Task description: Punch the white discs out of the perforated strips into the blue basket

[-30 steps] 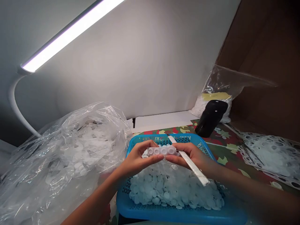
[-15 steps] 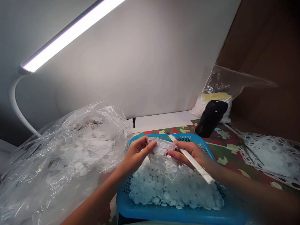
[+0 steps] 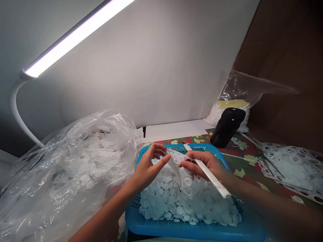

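Note:
A blue plastic basket in front of me holds a heap of small white discs. Over it, both hands hold a translucent punched sheet with round discs and holes in it. My left hand pinches the sheet's upper left edge between thumb and fingers. My right hand grips its upper right part and also holds a flat white stick that slants down to the right across the hand.
A large clear plastic bag of white punched sheets lies at the left. A black cylinder and a smaller bag stand behind the basket. Empty punched sheets lie at the right. A lamp bar hangs overhead, cardboard at right.
The folded strip held level between both hands has opened out and now hangs down over the discs as a sheet. My left fingers have shifted along its top edge.

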Demonstrator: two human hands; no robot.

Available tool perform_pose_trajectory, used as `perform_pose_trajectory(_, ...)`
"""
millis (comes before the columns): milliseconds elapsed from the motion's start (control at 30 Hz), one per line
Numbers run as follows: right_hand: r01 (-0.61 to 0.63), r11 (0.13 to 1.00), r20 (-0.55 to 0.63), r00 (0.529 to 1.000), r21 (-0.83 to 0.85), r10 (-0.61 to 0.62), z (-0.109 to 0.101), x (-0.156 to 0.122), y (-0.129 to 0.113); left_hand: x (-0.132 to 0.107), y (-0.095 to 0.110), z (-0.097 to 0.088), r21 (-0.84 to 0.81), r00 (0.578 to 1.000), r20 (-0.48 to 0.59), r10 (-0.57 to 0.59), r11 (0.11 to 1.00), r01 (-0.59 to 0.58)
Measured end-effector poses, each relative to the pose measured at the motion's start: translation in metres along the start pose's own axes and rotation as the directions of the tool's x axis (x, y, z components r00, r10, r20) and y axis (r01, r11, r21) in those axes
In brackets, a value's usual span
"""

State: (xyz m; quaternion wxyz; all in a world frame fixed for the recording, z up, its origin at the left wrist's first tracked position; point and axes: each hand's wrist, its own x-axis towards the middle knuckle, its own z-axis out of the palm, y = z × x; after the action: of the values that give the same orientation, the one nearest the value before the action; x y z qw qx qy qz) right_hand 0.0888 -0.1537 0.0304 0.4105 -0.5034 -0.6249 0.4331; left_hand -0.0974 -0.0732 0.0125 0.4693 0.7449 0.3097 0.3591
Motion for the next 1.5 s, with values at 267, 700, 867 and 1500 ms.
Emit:
perform_pose_trajectory(267, 0.011, 1.000, 0.068, 0.998, -0.019, -0.010, 0.001, 0.000, 0.007, -0.004, 0.009, -0.001, 0.043, 0.981, 0.182, 0.066, 0.996, -0.075)
perform_pose_trajectory(700, 0.119, 0.979, 0.275, 0.959, -0.166, -0.070, -0.001, -0.001, 0.009, -0.011, 0.010, 0.002, 0.253, 0.917, 0.385, 0.103, 0.944, -0.213)
perform_pose_trajectory(867, 0.138, 0.975, 0.328, 0.942, -0.177, -0.074, -0.002, -0.001, 0.008, -0.013, 0.009, 0.002, 0.317, 0.905, 0.409, 0.118, 0.912, -0.262)
perform_pose_trajectory(1500, 0.197, 0.980, 0.339, 0.924, -0.029, -0.175, -0.004, -0.002, 0.011, -0.015, 0.019, -0.001, 0.159, 0.892, 0.443, 0.083, 0.973, -0.169)
